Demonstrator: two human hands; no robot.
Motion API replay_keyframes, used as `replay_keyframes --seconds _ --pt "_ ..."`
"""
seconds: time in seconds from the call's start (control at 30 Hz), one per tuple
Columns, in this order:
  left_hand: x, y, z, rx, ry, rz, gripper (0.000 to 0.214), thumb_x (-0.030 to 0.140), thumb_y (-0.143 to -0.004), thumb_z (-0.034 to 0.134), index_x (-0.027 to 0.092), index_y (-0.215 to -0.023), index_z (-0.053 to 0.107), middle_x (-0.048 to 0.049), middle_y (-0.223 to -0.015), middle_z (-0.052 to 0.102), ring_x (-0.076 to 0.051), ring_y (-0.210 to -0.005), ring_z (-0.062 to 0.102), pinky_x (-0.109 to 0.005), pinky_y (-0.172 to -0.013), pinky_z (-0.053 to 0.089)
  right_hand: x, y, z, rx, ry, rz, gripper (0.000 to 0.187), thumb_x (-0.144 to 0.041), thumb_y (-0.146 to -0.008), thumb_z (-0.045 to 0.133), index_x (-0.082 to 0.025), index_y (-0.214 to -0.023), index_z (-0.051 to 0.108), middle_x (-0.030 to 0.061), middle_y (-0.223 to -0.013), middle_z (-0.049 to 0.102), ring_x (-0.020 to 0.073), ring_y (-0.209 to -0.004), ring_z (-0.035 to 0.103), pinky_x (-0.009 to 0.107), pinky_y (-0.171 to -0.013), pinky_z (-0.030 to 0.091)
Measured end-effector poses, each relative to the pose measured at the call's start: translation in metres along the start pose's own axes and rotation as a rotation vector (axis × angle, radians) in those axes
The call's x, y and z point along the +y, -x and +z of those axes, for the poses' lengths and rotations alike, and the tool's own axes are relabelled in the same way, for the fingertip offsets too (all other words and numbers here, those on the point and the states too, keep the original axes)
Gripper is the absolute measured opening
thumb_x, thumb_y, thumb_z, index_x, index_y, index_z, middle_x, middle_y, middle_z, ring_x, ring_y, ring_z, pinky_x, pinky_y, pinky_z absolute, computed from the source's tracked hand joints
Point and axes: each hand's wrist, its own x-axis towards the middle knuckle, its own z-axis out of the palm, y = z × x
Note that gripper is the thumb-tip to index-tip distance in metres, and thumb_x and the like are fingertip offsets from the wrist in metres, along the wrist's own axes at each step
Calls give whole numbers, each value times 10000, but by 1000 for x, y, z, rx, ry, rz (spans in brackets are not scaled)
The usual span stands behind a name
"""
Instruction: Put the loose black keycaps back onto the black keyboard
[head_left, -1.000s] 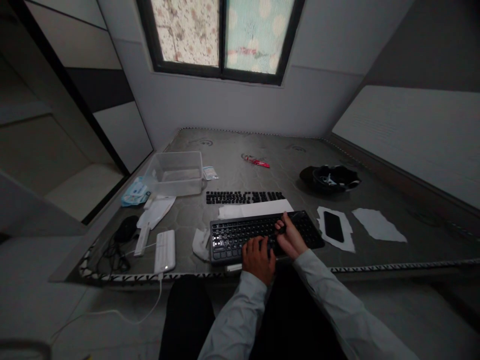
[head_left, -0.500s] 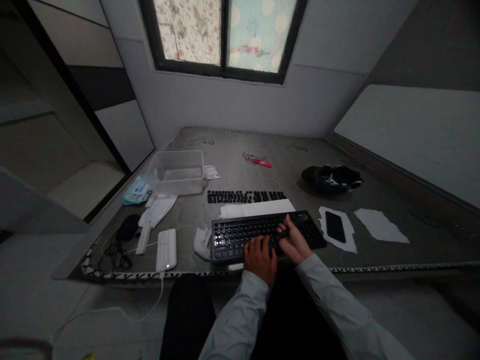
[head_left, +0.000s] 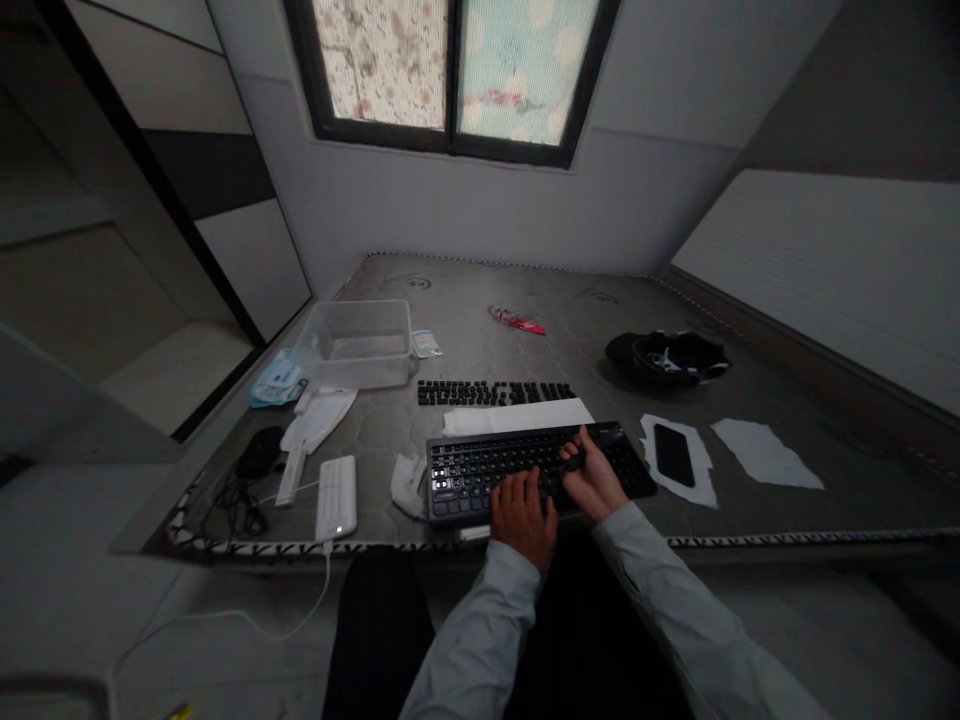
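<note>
A black keyboard (head_left: pixel 480 470) lies near the front edge of a grey mattress (head_left: pixel 525 340). My left hand (head_left: pixel 523 516) rests on its lower middle keys, fingers curled down on them. My right hand (head_left: pixel 596 475) sits on the keyboard's right half, pinching a small dark tool (head_left: pixel 573 461) against the keys. Behind the keyboard is a white paper strip (head_left: pixel 517 417), and behind that several loose black keycaps (head_left: pixel 495 392) lie in rows.
A clear plastic tub (head_left: pixel 356 345) stands at back left, a white device (head_left: pixel 336 497) with a cable and a dark mouse (head_left: pixel 259 452) at front left. A phone (head_left: pixel 673 454) lies on white paper at right, a black cap (head_left: pixel 667 357) behind it, a red wrapper (head_left: pixel 517 321) farther back.
Both hands stay on the keyboard with only slight finger shifts. The view has drifted a little, so everything sits slightly to the right.
</note>
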Motion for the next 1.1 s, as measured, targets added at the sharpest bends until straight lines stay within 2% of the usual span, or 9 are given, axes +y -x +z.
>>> replay_keyframes --seconds 0.27,0.5,0.7,0.87,1.1 --pt "0 0 0 23 -41 17 472 299 -834 556 167 -1285 505 -96 -1155 605 -243 -1083 525 -420 -950 408 3 1 7 -42 38 -6 317 -370 -794 705 -222 -656 460 -78 -514 447 72 -460 423 192 -418 389" --pt "0 0 2 17 -34 -13 614 313 -845 536 112 -1400 368 -105 -1171 606 -233 -1086 514 -404 -967 382 9 -8 9 -14 34 -83 271 -338 -780 725 -221 -688 499 -79 -529 462 65 -470 426 161 -445 406" --pt "2 -1 -1 -11 -28 -27 626 307 -847 532 115 -1414 349 -104 -1165 604 -239 -1085 513 -409 -970 376 7 -9 10 -37 50 -17 281 -357 -784 717 -225 -684 490 -77 -515 458 72 -456 420 174 -424 395" --pt "0 0 2 7 -22 -13 622 306 -853 523 131 -1421 342 -100 -1165 603 -235 -1086 510 -405 -970 374 10 -11 13 -36 37 -39 301 -369 -775 722 -226 -670 479 -79 -524 465 77 -465 434 193 -456 430" --pt "-1 0 2 11 -33 -5 635 312 -845 535 121 -1419 343 -111 -1164 603 -240 -1085 515 -408 -958 391 12 -8 8 -148 76 -25 270 -326 -745 754 -220 -737 506 -76 -583 459 67 -506 435 172 -495 436"
